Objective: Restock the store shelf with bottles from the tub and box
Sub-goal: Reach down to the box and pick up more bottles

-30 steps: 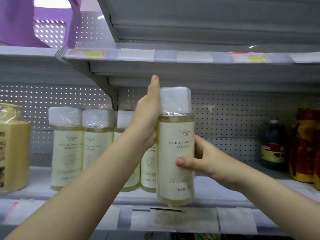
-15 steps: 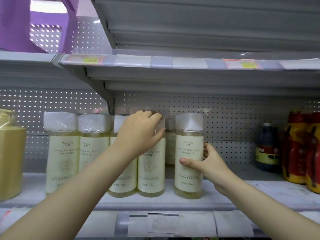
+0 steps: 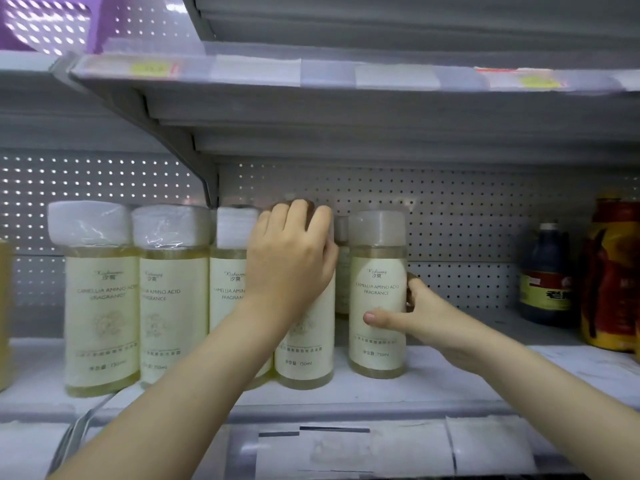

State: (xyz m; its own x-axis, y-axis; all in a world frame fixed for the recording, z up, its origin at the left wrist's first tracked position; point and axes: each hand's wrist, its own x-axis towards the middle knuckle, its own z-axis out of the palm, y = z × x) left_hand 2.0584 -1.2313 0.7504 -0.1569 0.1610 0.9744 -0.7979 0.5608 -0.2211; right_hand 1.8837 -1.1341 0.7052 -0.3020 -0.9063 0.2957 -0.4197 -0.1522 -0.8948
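Observation:
Several pale yellow bottles with cream labels and wrapped white caps stand in a row on the grey shelf (image 3: 450,386). My right hand (image 3: 412,313) grips the rightmost bottle (image 3: 377,271), thumb across its label, fingers behind it; the bottle stands upright on the shelf. My left hand (image 3: 291,258) curls over the cap and upper part of the bottle beside it (image 3: 304,355), hiding its top. Another bottle (image 3: 342,271) stands behind, between these two. Further left stand three more bottles (image 3: 100,306). The tub and box are out of view.
A dark bottle (image 3: 545,275) and a red and yellow container (image 3: 611,275) stand at the shelf's right. Bare shelf lies between them and the row. An upper shelf (image 3: 311,74) with price tags hangs close overhead. A yellow bottle edge (image 3: 4,313) shows far left.
The bottle held in the air a second ago now stands on the shelf at the row's right end. My left hand moved from it onto the neighbouring bottle's cap.

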